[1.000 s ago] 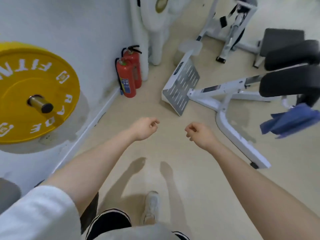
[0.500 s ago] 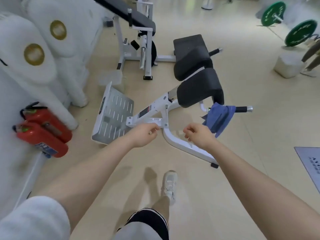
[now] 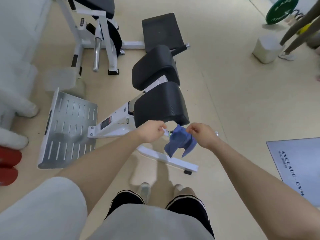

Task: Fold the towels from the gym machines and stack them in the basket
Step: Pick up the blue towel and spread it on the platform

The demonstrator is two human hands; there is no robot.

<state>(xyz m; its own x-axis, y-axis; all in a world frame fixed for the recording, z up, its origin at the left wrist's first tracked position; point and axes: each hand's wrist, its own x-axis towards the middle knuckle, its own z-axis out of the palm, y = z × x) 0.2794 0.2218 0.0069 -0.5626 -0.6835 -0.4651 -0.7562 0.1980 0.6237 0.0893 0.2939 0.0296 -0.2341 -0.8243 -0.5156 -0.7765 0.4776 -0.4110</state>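
Blue towel (image 3: 180,142): draped over machine's side handle bar, hangs between both hands, crumpled, two corners pointing down.
Right hand (image 3: 204,135): fingers curled, tips at towel's upper right edge; looks like a pinch on the cloth, contact partly hidden.
Left hand (image 3: 150,131): fingers curled loosely, just left of towel, at the white bar end; can't tell if it touches bar or cloth, no clear hold.
Back-extension machine (image 3: 121,125): white frame, runs under and beyond both hands.
Black pads (image 3: 159,103): two, stacked just beyond the hands; flat black pad further out.
Metal footplate (image 3: 69,129): slotted, well left of left hand.
Red extinguishers (image 3: 8,163): far left edge, partly cut off.
Green weight plate (image 3: 281,10): far beyond right hand, top right.
Grey floor mat (image 3: 301,163): right of right arm, lettering on it.
Person's feet (image 3: 145,189): light shoes, near side, below the hands.
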